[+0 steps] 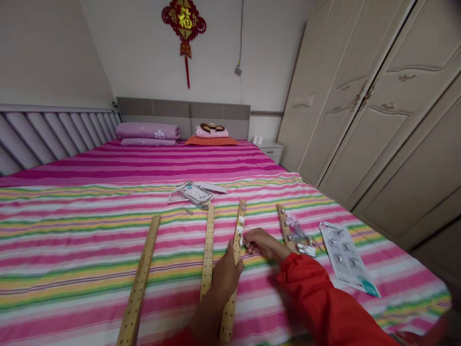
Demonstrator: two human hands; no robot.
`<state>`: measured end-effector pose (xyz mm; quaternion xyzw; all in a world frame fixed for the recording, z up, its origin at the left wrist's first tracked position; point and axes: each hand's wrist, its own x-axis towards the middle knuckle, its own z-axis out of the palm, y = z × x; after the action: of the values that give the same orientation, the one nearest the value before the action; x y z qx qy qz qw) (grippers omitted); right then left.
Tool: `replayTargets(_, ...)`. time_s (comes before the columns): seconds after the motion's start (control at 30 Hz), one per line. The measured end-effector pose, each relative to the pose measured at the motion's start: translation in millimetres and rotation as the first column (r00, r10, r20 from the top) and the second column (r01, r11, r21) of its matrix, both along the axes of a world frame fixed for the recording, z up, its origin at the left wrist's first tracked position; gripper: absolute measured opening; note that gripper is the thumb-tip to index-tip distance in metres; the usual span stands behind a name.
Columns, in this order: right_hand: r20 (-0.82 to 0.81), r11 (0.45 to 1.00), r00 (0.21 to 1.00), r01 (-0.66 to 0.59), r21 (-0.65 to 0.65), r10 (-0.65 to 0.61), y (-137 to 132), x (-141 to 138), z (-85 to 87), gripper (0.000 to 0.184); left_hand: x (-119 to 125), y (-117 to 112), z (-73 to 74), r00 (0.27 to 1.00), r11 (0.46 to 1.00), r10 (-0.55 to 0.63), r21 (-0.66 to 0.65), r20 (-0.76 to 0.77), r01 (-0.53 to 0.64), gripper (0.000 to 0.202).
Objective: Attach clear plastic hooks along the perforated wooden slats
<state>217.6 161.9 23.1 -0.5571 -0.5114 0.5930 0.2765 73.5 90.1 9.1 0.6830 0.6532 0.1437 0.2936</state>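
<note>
My left hand (226, 273) is wrapped around a pale wooden strip with holes (228, 315), which lies lengthwise away from me on the bed. Small white and metal hooks (240, 229) sit along its far half. Beside the nearest of them, my right hand (262, 242) has its fingertips pinched together at the strip's right edge. Whatever is between those fingers is too small to make out. Close on the left lies a second holed strip (208, 247), partly behind my left hand. To the right, a shorter-looking strip (284, 226) carries several metal pieces.
Another holed strip (140, 278) lies far left. Opened clear packaging (196, 192) is beyond the strips. A hook card (347, 257) and a small plastic bag (296, 228) lie right. Folded bedding (147, 132) is at the headboard; a wardrobe (363, 125) stands right of the bed.
</note>
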Motion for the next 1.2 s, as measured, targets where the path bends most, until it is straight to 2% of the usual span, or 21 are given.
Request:
replayTargets(0.2,0.034,0.987,0.994,0.1,0.129,-0.105,7.3,-15.0,-3.5,0.024,5.5,-4.0,5.6,0.997,1.0,0.028,0.006,-0.067,-0.027,0.064)
replayTargets(0.33,0.105,0.964,0.977,0.162,0.211,-0.187,12.8,-24.8,-3.1,0.025,8.0,-4.7,8.4,0.994,0.999,0.036,-0.017,-0.099,-0.038,0.065)
replayTargets(0.53,0.208,0.97,0.967,0.103,0.221,-0.15,17.6,-17.7,8.1,0.023,4.9,-2.3,6.7,0.997,0.999,0.015,-0.034,-0.074,-0.018,0.067)
replayTargets(0.67,0.257,0.975,0.961,0.042,0.22,-0.1,13.9,7.5,26.1,0.012,3.4,-3.1,7.0,0.999,0.999,0.036,-0.037,-0.019,-0.037,0.067)
replayTargets(0.77,0.351,0.962,0.925,0.051,0.269,-0.148,6.8,46.1,41.4,0.003,3.1,-6.5,6.6,0.998,0.997,0.057,-0.046,0.009,-0.057,0.066)
replayTargets(0.83,0.445,0.946,0.868,0.078,0.314,-0.22,0.3,80.7,50.9,0.005,2.6,-11.4,5.3,0.997,0.995,0.074,-0.067,0.016,-0.073,0.067)
replayTargets(1.0,0.659,0.897,0.646,0.096,0.431,-0.386,-17.3,159.5,65.0,0.012,-1.1,-29.0,4.5,0.999,0.995,0.045,-0.088,-0.013,-0.046,0.066)
replayTargets(1.1,0.706,0.863,0.548,0.061,0.502,-0.45,-20.4,172.0,63.7,0.014,-2.5,-30.9,11.6,0.992,0.998,0.002,-0.056,-0.123,-0.009,0.063)
replayTargets(1.2,0.705,0.839,0.547,-0.008,0.544,-0.452,-14.0,147.4,55.4,0.011,-0.8,-17.4,21.9,0.984,1.0,0.0,0.021,-0.176,0.004,0.06)
